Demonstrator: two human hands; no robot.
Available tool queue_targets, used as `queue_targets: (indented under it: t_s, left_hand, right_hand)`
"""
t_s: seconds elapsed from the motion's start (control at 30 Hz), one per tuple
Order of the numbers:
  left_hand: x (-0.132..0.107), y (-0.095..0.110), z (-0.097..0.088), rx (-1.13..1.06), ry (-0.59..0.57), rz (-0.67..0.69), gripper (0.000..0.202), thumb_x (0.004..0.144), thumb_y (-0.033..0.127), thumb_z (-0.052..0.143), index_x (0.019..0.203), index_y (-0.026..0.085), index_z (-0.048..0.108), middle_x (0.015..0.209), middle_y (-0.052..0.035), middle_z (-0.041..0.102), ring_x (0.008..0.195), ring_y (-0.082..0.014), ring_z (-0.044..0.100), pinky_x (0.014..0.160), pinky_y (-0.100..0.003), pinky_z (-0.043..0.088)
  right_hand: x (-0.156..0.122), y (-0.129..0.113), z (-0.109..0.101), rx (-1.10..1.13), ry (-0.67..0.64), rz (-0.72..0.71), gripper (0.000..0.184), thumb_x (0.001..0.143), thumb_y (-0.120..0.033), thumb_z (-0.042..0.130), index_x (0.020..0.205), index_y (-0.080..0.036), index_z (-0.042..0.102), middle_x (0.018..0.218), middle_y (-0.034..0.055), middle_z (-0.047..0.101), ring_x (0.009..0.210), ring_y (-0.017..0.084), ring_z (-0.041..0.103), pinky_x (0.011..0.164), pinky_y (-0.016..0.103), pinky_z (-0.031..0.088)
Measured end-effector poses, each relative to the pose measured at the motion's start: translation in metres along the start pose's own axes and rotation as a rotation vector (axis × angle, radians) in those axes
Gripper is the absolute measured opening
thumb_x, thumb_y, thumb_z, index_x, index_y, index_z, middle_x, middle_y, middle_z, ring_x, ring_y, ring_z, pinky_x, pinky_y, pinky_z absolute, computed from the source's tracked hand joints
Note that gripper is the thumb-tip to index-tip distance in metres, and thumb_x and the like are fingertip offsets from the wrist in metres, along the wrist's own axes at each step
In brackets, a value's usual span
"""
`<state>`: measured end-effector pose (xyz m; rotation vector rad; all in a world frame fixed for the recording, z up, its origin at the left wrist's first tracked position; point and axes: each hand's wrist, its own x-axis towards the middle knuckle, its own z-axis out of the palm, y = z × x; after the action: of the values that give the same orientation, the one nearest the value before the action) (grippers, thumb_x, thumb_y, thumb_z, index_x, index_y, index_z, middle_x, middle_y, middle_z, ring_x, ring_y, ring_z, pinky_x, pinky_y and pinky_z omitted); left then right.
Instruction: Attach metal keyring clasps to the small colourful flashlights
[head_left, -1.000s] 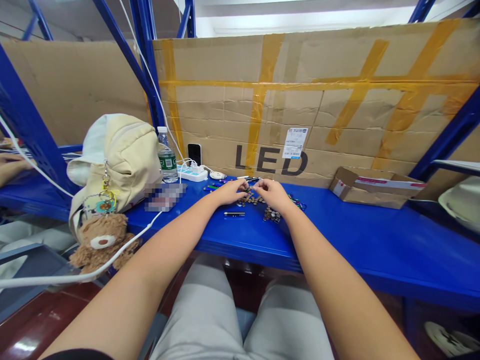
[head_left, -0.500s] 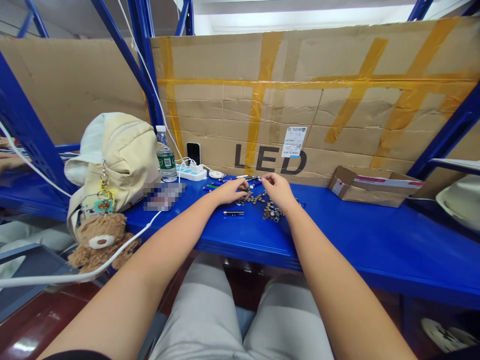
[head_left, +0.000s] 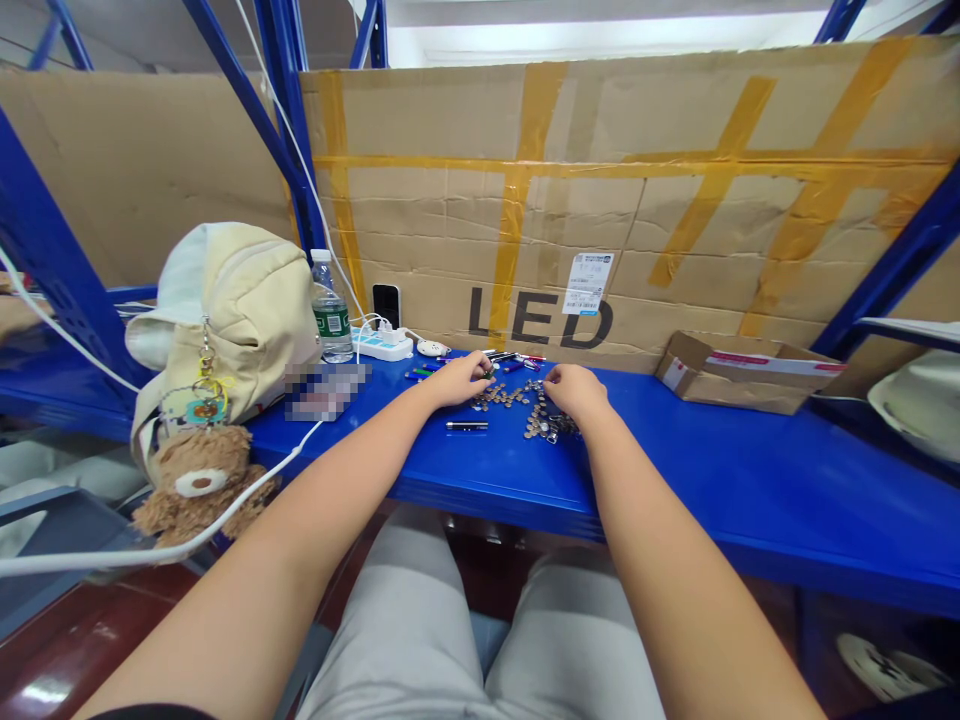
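Note:
On the blue table (head_left: pixel 675 480), my left hand (head_left: pixel 459 380) rests with its fingers curled around a small dark thing whose kind I cannot make out. Small bronze-coloured pieces (head_left: pixel 504 396), like metal charms, lie scattered just right of its fingertips. My right hand (head_left: pixel 577 390) is at the right side of a pile of silvery and bronze bits (head_left: pixel 546 425), thumb and fingers pinched together; anything between them is hidden. A black pen-like tube (head_left: pixel 467 427) lies alone in front of my left hand. Several pens (head_left: pixel 517 360) lie behind both hands.
A cream backpack (head_left: pixel 255 310) with a brown teddy bear (head_left: pixel 202 480) stands at left. Beside it are a water bottle (head_left: pixel 331 310), a white power strip (head_left: pixel 382 345) and a phone (head_left: pixel 387 304). An open cardboard box (head_left: pixel 750 372) sits at right, before a large cardboard sheet (head_left: pixel 450 230).
My right hand has moved right and slightly nearer, away from the pens to the edge of the metal pile. My left hand stays almost in place.

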<state>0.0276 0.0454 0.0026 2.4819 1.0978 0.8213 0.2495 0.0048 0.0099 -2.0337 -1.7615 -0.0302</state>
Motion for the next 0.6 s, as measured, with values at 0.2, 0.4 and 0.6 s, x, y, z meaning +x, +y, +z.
queue_targets:
  t_s: [0.2,0.4,0.6]
  left_hand:
    - [0.000,0.003,0.001,-0.047,0.026,0.039,0.019,0.081,0.026,0.057,0.097,0.019,0.050,0.089,-0.0033,0.067,0.087,-0.0178,0.064,0.079,-0.030,0.048]
    - [0.000,0.001,0.001,-0.054,0.003,0.044,0.020,0.081,0.027,0.056,0.097,0.018,0.049,0.086,-0.0026,0.067,0.084,-0.0182,0.064,0.077,-0.031,0.048]
    - [0.001,-0.004,0.003,-0.085,-0.020,0.054,0.021,0.079,0.029,0.057,0.097,0.020,0.050,0.082,-0.0006,0.066,0.080,-0.0179,0.064,0.075,-0.031,0.047]
  right_hand:
    - [0.004,-0.008,0.011,-0.150,-0.030,-0.401,0.035,0.084,-0.015,0.047,0.109,-0.026,0.070,0.123,0.0091,0.063,0.110,0.027,0.056,0.086,0.037,0.045]
    - [0.006,-0.013,0.017,-0.228,-0.122,-0.385,0.032,0.082,-0.013,0.051,0.102,-0.025,0.073,0.112,0.0111,0.068,0.106,0.028,0.059,0.088,0.041,0.044]
    - [0.008,-0.013,0.013,0.000,0.013,-0.401,0.034,0.082,-0.011,0.050,0.109,-0.014,0.070,0.116,0.0157,0.063,0.106,0.024,0.059,0.093,0.032,0.044]
